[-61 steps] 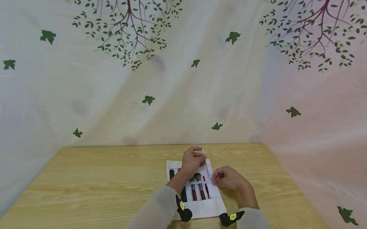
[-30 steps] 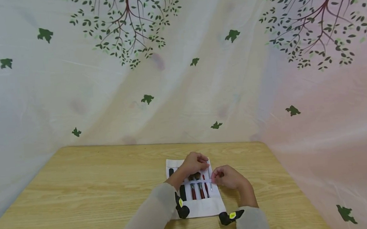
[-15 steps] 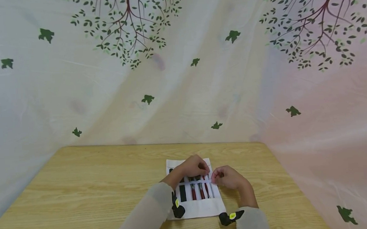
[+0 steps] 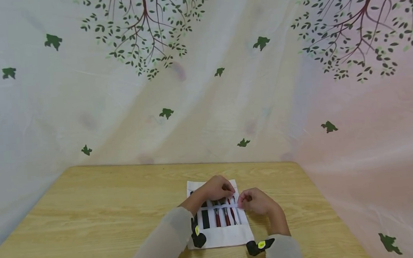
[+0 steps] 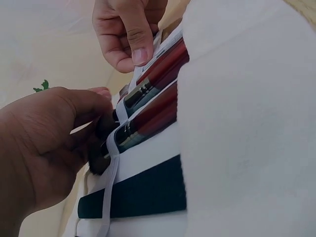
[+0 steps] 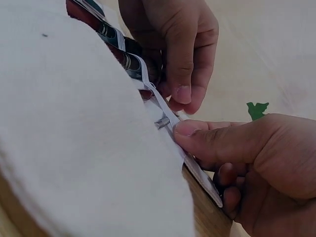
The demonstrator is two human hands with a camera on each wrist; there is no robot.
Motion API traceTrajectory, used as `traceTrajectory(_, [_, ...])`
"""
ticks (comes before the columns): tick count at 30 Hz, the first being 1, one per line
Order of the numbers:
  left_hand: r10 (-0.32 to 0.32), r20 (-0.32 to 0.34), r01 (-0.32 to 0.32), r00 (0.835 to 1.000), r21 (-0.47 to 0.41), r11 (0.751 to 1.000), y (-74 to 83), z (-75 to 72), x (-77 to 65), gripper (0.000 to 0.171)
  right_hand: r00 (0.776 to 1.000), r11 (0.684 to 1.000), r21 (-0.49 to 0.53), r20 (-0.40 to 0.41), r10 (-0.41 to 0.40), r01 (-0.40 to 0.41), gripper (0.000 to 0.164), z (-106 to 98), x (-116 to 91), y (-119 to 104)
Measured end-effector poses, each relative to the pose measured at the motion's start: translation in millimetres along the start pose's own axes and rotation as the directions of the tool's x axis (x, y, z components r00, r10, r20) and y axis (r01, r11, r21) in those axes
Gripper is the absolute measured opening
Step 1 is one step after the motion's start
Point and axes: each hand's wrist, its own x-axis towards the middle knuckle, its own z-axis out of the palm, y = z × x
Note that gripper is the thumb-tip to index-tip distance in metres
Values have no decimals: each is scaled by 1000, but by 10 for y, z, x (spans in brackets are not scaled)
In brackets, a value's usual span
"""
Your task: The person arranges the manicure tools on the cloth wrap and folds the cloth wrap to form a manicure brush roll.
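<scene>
Along its back edge a wood-grain table (image 4: pixel 125 197) meets a pale backdrop (image 4: pixel 197 98) printed with leafy branches; right of the table's middle, short of that edge, lies a white fabric tool case (image 4: pixel 231 237) holding two red-handled brushes (image 4: pixel 217 218). The left hand (image 4: pixel 218 188) hides part of it, fingertips at a slim metal tool (image 4: pixel 238 217), whether gripping cannot be told; the right hand (image 4: pixel 256 201) pinches the elastic strap (image 6: pixel 143 69) by the case's right edge
</scene>
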Motion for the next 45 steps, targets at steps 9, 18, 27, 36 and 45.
traceTrajectory(9, [29,-45,-22,999,145,989,-122,-198,-95,17,999,999,14,-22,39,-38,13,11,7,-11])
traceTrajectory(18, [133,45,-140,990,362,922,-364,-350,-372,32,997,997,47,-36,66,-64,6,16,3,-36])
traceTrajectory(27, [102,189,-187,977,521,833,-457,-471,-741,62,996,998,-24,-61,58,-59,5,21,29,-227])
traceTrajectory(36, [10,134,-87,991,582,808,-531,-553,-1070,72,998,977,-207,21,-51,55,11,-38,138,-543])
traceTrajectory(45, [-42,-14,42,999,607,794,-484,-519,-1350,71,993,880,-466,108,-51,96,44,157,240,-809])
